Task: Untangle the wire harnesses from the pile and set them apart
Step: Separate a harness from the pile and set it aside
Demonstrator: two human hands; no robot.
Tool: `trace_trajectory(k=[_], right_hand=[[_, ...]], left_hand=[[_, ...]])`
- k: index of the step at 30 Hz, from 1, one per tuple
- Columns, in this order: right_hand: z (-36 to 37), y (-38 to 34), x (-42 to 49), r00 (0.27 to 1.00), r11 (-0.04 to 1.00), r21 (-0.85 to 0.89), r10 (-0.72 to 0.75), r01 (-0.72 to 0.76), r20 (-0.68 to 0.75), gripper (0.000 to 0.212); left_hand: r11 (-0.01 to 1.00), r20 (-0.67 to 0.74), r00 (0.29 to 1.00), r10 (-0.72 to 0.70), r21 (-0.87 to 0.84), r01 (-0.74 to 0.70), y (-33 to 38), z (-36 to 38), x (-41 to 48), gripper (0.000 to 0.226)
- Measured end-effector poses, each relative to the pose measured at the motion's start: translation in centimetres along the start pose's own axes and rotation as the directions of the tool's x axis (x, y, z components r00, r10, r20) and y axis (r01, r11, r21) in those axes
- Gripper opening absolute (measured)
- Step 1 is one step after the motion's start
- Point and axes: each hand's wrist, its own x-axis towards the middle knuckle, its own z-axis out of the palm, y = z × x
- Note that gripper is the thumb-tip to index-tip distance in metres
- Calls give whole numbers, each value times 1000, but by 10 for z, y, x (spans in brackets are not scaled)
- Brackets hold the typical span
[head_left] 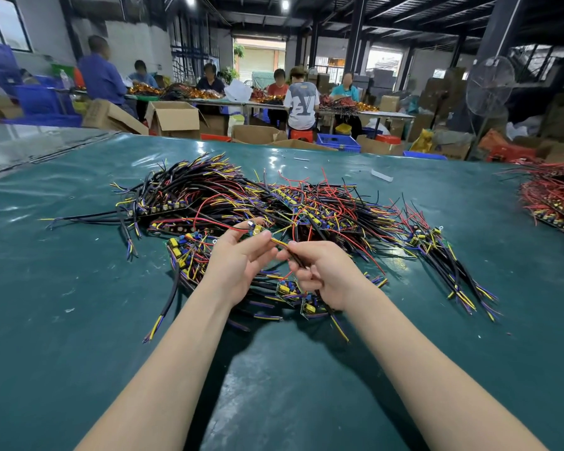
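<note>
head view: both hands hover just over the near edge of the pile of wire harnesses [241, 196], probably to tell one harness from the tangle. the left hand [238, 268] pinches a small circuit board [256, 230] between thumb and fingertips, palm half open. the right hand [323, 275] is curled tight round a black sheathed cable [298, 260], yellow wire ends poking toward the left fingers. gripping board and cable looks meant to draw one harness taut. the pile sprawls across the green table mat [79, 320]; a red-wired heap [554, 193] sits well apart, far right.
</note>
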Motion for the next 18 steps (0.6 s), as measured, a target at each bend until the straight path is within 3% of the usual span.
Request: trace_trajectory(k=[5,12,15,18], right_hand=[[0,-2,-2,993,996,-72,67,-60,97,28],[4,7,-1,982,986,-103,142,-129,125,29],[4,7,-2,975,979,-161,152,-127,159,27],[4,8,-2,976,975,-198,135,-101,171,26]], left_hand=[[996,-25,996,88,20,-87,-1,4,-2,20],[987,-284,947,149,-8,-158,4,-4,3,23],[977,-281,935,214,78,-200,4,-9,5,25],[978,-287,935,210,56,-202,2,-8,6,23]])
